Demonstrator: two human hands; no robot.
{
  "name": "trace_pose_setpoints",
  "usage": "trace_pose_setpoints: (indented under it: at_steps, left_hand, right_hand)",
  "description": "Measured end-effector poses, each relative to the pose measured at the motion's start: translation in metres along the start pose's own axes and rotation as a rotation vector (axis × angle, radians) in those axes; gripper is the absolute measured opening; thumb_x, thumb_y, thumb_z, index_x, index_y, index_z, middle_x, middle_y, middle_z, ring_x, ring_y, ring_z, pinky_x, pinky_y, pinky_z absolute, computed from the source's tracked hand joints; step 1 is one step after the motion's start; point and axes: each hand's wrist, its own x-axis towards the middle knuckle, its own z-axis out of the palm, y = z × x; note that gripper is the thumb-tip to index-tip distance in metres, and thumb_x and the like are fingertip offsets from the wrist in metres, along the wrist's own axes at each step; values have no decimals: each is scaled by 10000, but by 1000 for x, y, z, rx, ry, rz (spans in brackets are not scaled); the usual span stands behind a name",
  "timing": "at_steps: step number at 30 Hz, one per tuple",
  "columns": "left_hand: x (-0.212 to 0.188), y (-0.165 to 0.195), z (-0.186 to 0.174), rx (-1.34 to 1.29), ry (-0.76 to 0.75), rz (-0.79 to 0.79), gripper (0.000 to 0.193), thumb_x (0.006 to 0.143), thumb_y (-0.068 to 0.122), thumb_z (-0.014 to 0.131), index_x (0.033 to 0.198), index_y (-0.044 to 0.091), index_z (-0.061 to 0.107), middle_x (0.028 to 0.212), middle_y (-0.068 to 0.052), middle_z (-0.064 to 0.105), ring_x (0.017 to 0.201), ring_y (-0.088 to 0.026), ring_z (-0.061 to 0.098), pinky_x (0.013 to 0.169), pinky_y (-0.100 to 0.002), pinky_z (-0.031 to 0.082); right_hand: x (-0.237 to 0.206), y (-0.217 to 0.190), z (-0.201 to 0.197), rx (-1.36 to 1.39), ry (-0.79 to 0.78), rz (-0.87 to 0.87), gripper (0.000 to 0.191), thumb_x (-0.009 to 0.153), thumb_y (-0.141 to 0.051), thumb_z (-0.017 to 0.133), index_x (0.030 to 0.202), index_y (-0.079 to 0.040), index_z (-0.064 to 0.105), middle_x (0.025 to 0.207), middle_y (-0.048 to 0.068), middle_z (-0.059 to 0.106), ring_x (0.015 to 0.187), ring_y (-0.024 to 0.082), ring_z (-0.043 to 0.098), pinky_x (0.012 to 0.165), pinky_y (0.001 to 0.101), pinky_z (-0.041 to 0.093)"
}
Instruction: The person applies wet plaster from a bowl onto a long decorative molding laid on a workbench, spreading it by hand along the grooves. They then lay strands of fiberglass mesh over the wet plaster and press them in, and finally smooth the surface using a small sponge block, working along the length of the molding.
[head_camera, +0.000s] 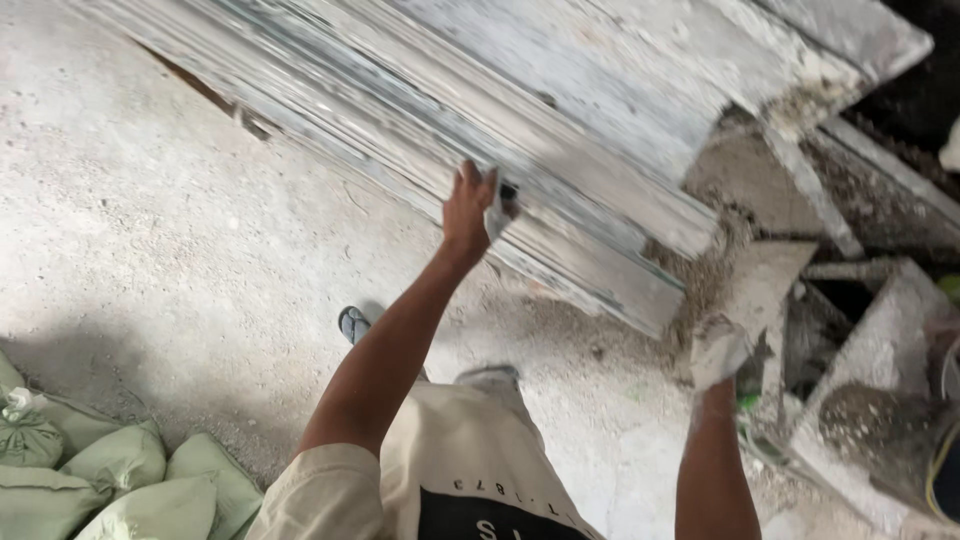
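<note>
So the left hand (470, 210) was reaching up to a stack of grey stone slabs (560, 130) that leaned across the concrete floor (150, 230), running from the far left corner down toward the right side. Its fingers were curled over the edge of one slab partway along the stack, and there was a small pale thing pinched under them, maybe a rag or a scrap of something, honestly couldn't tell. So that hand was mostly closed, gripping at the slab edge.

The right hand (718, 352) was lower down, near the right end of the stack, and totally caked in pale grey mortar. It looked loosely closed around a lump of the wet stuff, just beside a flat mortar-smeared board (765, 285) standing at an angle. Whether it was touching the board or only the lump, no idea from this angle.

Over at the right edge of the floor there was a mess of mortar-crusted slab offcuts (880, 340), with a heap of wet mortar (870, 420) sitting among them. In the near left corner of the floor a pile of pale green sacks (120, 475) was lying, well apart from both hands. One foot in a blue sandal (353, 323) was poking out just behind the left forearm, standing on the floor near the foot of the slabs.
</note>
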Motion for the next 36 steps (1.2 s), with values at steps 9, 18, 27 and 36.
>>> trace_pose_setpoints:
  at_steps: [9,18,27,36]
  left_hand:
    - [105,-270,-146,211,53,1,680,873,246,759,1506,145,532,1466,-231,434,1240,-405,557,781,-461,598]
    - [178,-438,-288,112,105,-85,719,763,301,796,1425,179,544,1273,-154,486,1178,-376,546,828,-463,594]
    - [262,-617,-371,104,147,-157,701,742,311,812,1393,200,576,1279,-157,499,1173,-397,546,819,-494,581]
    - [386,-824,-468,313,262,-299,706,862,387,822,1477,179,544,1352,-167,493,1240,-405,557,805,-424,615]
  right_hand:
    - [-16,163,249,52,-258,35,219,1172,-261,506,1069,-110,627,979,59,651,873,172,609,741,305,504]
    - [-16,372,569,-100,-448,357,225,1114,-270,493,1029,-113,629,925,33,646,812,164,608,718,289,515]
    - [1,533,803,-418,-478,348,289,1093,-274,461,889,-105,578,790,42,591,672,167,568,638,307,491]
    - [-2,673,1050,-832,-878,-7,591,1121,-453,373,631,-131,450,517,7,455,422,132,420,411,304,356]
